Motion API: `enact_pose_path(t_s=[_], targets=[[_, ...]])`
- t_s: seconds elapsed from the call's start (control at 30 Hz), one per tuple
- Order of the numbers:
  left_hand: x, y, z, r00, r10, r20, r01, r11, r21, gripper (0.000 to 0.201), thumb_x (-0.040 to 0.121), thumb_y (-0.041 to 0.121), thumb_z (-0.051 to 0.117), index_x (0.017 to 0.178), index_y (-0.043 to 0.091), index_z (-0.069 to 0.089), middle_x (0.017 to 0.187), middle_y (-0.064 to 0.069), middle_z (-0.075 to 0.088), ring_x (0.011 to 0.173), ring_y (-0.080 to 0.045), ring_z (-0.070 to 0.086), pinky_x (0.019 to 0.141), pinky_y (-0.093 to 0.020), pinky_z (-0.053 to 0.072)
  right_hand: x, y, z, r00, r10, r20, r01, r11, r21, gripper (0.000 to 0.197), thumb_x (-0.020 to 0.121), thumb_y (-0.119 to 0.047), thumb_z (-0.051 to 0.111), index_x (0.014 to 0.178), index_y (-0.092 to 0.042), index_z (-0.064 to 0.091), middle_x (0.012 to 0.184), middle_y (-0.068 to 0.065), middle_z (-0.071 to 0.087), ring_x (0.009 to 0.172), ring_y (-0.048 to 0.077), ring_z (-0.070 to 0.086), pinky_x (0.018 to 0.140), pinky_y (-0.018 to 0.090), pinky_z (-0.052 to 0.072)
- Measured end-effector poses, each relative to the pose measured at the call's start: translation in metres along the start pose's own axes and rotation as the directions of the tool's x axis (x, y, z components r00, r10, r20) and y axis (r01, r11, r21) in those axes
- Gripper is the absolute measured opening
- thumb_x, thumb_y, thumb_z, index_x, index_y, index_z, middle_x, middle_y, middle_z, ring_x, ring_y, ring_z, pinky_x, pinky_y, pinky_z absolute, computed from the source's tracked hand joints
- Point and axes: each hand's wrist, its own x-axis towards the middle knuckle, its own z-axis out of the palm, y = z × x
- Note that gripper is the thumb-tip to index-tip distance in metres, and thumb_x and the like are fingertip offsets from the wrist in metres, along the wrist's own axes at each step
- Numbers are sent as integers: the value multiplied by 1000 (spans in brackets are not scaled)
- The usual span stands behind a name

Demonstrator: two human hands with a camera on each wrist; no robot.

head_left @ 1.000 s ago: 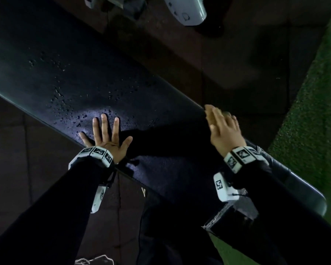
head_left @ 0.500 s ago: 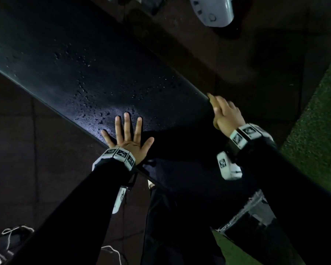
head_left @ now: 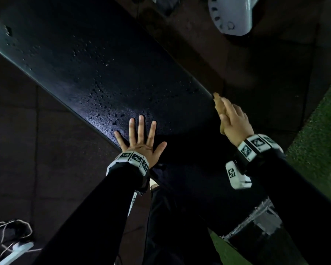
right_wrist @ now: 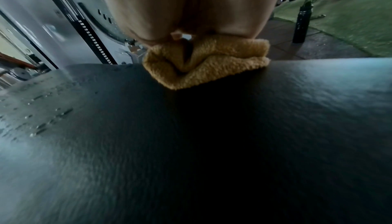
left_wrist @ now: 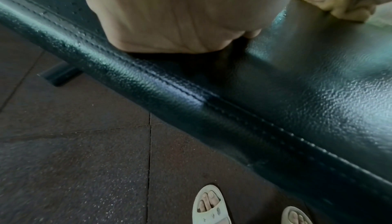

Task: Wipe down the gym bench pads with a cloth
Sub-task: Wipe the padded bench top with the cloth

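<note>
Head view: left hand point(head_left: 141, 144) lies flat, fingers spread, on the wet bench pad point(head_left: 96, 73); right hand point(head_left: 235, 121) grips the folded yellow cloth point(right_wrist: 203, 61) at its far edge.

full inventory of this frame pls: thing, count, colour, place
bench pad: 1, black, wet with droplets, runs diagonally across the middle
cloth: 1, yellow, folded, at the pad's far edge under the right hand
machine housing: 1, pale grey, floor beyond the pad
bottle: 1, dark, standing on the floor by the turf
turf: 1 strip, green, right side
sandals: 2, pale, on the person's feet
left hand: 1, flat on the pad, fingers spread
right hand: 1, holds the cloth at the pad's edge
</note>
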Motion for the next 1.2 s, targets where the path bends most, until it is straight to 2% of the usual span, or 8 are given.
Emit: enact_pose_path(t_s=[0.23, 0.33, 0.4, 0.67, 0.77, 0.93, 1.03, 1.2], targets=[[2, -3, 5, 999, 27, -27, -27, 1000, -9, 70, 63, 78, -23, 114, 44, -56, 123, 8, -65, 111, -19, -62, 76, -56, -46, 44, -42, 7, 994, -106, -26, 106, 994, -14, 56, 97, -18, 36, 148, -28, 16, 153, 4, 24, 135, 30, 28, 110, 42, 22], [4, -4, 7, 999, 30, -33, -30, 999, -15, 69, 64, 78, -22, 113, 44, -56, 123, 8, -65, 112, -19, -62, 76, -57, -46, 77, -86, 14, 959, -283, 18, 283, 954, -94, 59, 97, -17, 34, 149, -30, 10, 158, -1, 5, 144, 22, 8, 118, 41, 11], [4, -4, 8, 999, 25, -38, -26, 1000, -15, 69, 63, 77, -23, 113, 44, -57, 123, 8, -65, 112, -18, -62, 77, -57, -46, 85, -110, 23, 932, -352, 83, 361, 917, -169, 60, 97, -21, 33, 149, -36, 5, 158, -3, -8, 145, 27, -5, 117, 46, 1], [3, -1, 7, 998, -5, -64, 4, 1000, -7, 68, 70, 76, -15, 110, 43, -59, 121, 7, -66, 112, -19, -62, 80, -58, -44, -6, -74, 62, 789, -573, 221, 613, 711, -344, 59, 95, -29, 29, 149, -36, 7, 156, -10, -11, 141, 26, -21, 113, 44, -2], [3, -1, 5, 999, 8, -47, -8, 1000, -16, 68, 70, 76, -13, 110, 44, -58, 122, 8, -65, 112, -18, -61, 78, -57, -46, -31, -30, 54, 846, -478, 235, 533, 755, -382, 58, 93, -37, 24, 146, -44, 0, 155, -16, -14, 142, 24, -21, 114, 43, -1], [2, -1, 5, 999, 21, -43, -22, 1000, -14, 69, 71, 76, -12, 110, 43, -59, 121, 8, -66, 109, -18, -63, 76, -56, -46, -4, -11, 28, 968, -241, 73, 251, 946, -207, 76, 93, -12, 34, 138, -57, -8, 150, -25, -23, 140, 19, -23, 117, 46, 3], [1, -2, 6, 998, 30, -60, -30, 1000, -8, 69, 71, 76, -14, 113, 43, -57, 123, 8, -65, 110, -17, -63, 76, -55, -47, 31, -42, 21, 971, -239, -8, 235, 961, -149, 64, 96, -14, 33, 145, -46, 8, 157, -14, -8, 144, 26, -12, 118, 47, 9], [1, -3, 8, 997, 23, -72, -24, 1000, -4, 67, 71, 76, -14, 113, 44, -56, 124, 9, -64, 114, -18, -60, 78, -55, -46, 68, -105, 30, 941, -335, 40, 336, 922, -192, 65, 95, -13, 35, 147, -40, 9, 158, -9, -10, 144, 29, -13, 117, 47, 0]])
